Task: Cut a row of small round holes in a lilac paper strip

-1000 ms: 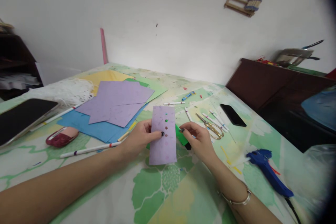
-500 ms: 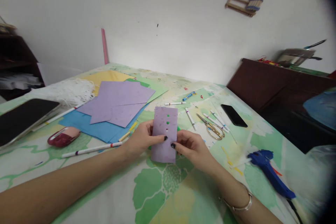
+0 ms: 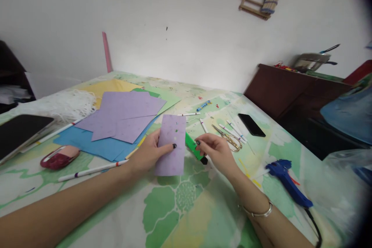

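Observation:
My left hand holds a small purple paper card upright, thumb across its front. A short column of small holes runs down the card's upper part. Just right of the card, my right hand has its fingers curled and pressed together; whatever is between them is too small to make out. A green cutter with a black end lies beside and partly behind the right fingertips. Gold-handled scissors rest beyond the right hand.
Purple sheets overlap blue paper at the left. Markers, a red correction tape and a tablet lie nearby. On the right are a phone and a blue glue gun.
My right hand has let go of the purple card and moved away to its right, uncovering the green cutter. The left hand still holds the card, and the view has shifted slightly.

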Tool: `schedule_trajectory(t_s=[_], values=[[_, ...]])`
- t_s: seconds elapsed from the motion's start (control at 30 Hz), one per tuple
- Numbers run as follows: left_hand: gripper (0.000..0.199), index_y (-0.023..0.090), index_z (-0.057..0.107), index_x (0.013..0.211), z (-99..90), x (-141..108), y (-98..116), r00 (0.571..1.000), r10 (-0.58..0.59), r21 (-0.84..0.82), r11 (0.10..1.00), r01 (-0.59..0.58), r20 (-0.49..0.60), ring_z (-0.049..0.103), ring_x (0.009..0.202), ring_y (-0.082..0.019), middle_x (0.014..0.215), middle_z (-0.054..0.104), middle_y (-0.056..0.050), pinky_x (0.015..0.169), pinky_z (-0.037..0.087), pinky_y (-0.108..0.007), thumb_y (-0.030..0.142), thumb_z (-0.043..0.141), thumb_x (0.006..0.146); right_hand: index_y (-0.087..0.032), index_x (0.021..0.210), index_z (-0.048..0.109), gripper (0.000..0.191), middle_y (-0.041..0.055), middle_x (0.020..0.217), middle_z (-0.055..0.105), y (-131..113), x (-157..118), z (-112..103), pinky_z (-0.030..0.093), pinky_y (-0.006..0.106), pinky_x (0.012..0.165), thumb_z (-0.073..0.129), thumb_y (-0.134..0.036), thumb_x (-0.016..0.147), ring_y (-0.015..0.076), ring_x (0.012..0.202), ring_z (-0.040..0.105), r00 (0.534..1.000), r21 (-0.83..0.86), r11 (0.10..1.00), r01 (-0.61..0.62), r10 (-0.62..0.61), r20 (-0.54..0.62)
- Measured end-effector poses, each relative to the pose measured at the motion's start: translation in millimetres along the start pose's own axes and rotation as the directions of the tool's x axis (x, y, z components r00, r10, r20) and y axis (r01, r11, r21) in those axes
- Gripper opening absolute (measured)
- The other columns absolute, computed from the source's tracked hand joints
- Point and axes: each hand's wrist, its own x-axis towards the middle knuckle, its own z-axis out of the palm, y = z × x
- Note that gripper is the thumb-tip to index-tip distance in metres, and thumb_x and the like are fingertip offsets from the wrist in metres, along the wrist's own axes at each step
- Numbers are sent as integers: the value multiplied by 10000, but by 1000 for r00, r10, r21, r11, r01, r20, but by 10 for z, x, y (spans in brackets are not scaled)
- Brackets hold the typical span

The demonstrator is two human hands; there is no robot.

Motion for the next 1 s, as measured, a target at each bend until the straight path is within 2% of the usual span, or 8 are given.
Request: schedule_trajectory(t_s=[0.07,0.17,0.3,0.4,0.5,0.67,0.87,1.0], values=[[413,180,575,1092,-6,-6,17,1000,0,-13,1000,-1,-5,650,843,-209,1040,693,-78,673,520,-306,259,695,705,-155,830,637,150,22,645,655,41,70,-148,471,255,547,643,-278,745,117,548,575,993,-59,998,-9,2,-117],[392,189,573,1097,-3,-7,28,1000,14,-31,999,-14,-7,639,827,-190,987,689,-56,662,509,-283,240,655,717,-148,802,635,145,30,643,656,81,125,-268,459,255,535,646,-262,712,122,545,571,984,-131,991,-25,1,-180],[362,198,589,1081,7,-13,30,999,34,-42,999,-34,1,631,809,-176,924,683,-28,639,493,-260,200,603,719,-156,812,640,198,30,647,660,72,89,-163,480,273,532,575,-336,761,132,530,576,997,-179,984,-3,-10,-72],[326,190,611,1038,6,-23,43,998,49,-44,998,-48,34,640,822,-189,928,692,-32,643,504,-269,231,645,716,-176,838,659,194,36,752,684,78,52,-54,491,284,615,552,-326,778,150,642,609,999,-258,965,40,-41,2],[297,174,638,975,-2,-24,59,996,65,-42,997,-63,64,650,829,-200,907,706,-39,661,519,-282,270,704,702,-178,859,660,166,43,820,668,121,54,-36,450,298,657,582,-288,763,155,679,575,998,-389,920,48,-55,-5],[281,166,664,950,-15,-17,61,993,88,-35,996,-86,73,664,840,-208,901,724,-50,715,534,-313,293,729,707,-168,850,635,234,28,780,610,147,68,-20,359,291,628,701,-308,676,147,632,494,1000,-536,844,6,-1,9],[234,173,698,902,-32,-36,105,992,111,-9,994,-110,59,664,804,-201,861,737,-42,720,532,-317,299,734,709,-189,559,508,204,-30,532,470,73,38,43,217,261,538,693,-249,621,125,551,394,995,-550,829,-96,101,-21],[184,169,725,837,-68,-38,154,993,116,13,993,-116,33,650,724,-185,818,740,-42,666,525,-301,300,728,709,-196,488,441,307,-45,472,388,96,56,-34,203,248,483,694,-306,622,115,497,387,982,-416,890,-188,184,-51]])
